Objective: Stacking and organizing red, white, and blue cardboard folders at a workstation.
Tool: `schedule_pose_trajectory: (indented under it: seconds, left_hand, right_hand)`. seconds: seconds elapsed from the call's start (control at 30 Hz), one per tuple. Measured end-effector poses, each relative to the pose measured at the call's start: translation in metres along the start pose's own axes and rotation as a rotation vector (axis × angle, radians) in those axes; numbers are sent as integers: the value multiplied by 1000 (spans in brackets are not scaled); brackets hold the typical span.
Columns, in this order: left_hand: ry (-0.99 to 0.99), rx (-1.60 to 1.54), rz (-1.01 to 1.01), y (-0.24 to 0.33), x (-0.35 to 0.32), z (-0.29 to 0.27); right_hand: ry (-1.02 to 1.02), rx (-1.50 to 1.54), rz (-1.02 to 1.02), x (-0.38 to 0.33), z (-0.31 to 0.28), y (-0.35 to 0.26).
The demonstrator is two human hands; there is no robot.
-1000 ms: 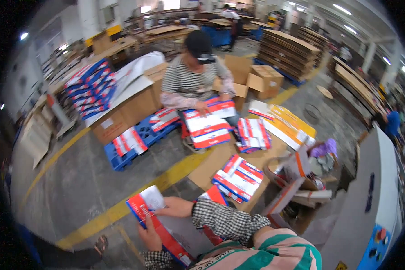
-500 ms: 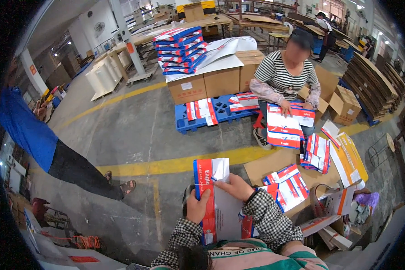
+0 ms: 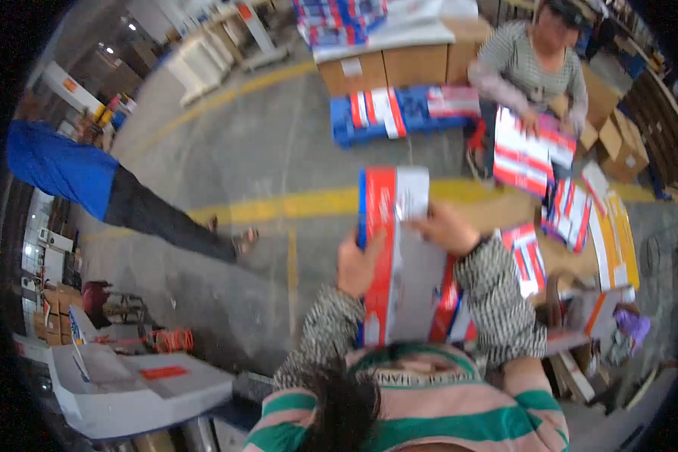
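A flat folded package [image 3: 410,265] in red, white, blue and grey stands lengthwise before my chest, its lower end hidden near my shirt. Round its left edge my left hand [image 3: 359,262] is closed, with the thumb lying on the red strip. My right hand [image 3: 450,228] pinches the package from the right, its fingers at the bottom of the white flap [image 3: 412,192]. Motion blur softens the fingers. Similar packages [image 3: 526,258] lie on brown cardboard to the right of my right forearm.
Across from me, a seated co-worker in a striped top handles similar packages [image 3: 531,154]. Packages lie on a blue pallet [image 3: 344,124] beside cardboard boxes [image 3: 414,69]. A person in blue [image 3: 60,162] stands at left. A white panel [image 3: 139,388] is at lower left, an open carton [image 3: 599,309] at right.
The view has tilted downward, so the surroundings sit higher in it and more of my shirt shows. Both hands keep the same hold on the package.
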State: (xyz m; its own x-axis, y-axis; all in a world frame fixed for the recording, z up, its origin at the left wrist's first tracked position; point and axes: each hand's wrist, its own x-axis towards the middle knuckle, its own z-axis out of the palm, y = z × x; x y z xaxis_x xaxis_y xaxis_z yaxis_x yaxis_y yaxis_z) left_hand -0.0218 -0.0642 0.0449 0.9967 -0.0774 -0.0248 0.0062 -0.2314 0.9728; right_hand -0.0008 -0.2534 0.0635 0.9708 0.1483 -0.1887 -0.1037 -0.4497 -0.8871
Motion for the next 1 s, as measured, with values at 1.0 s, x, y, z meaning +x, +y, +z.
schedule_pose_trajectory:
  seconds: [1.0]
  left_hand:
    - [-217, -720, -311, -15, 23, -19]
  right_hand:
    - [291, -578, -240, 8, 35, 7]
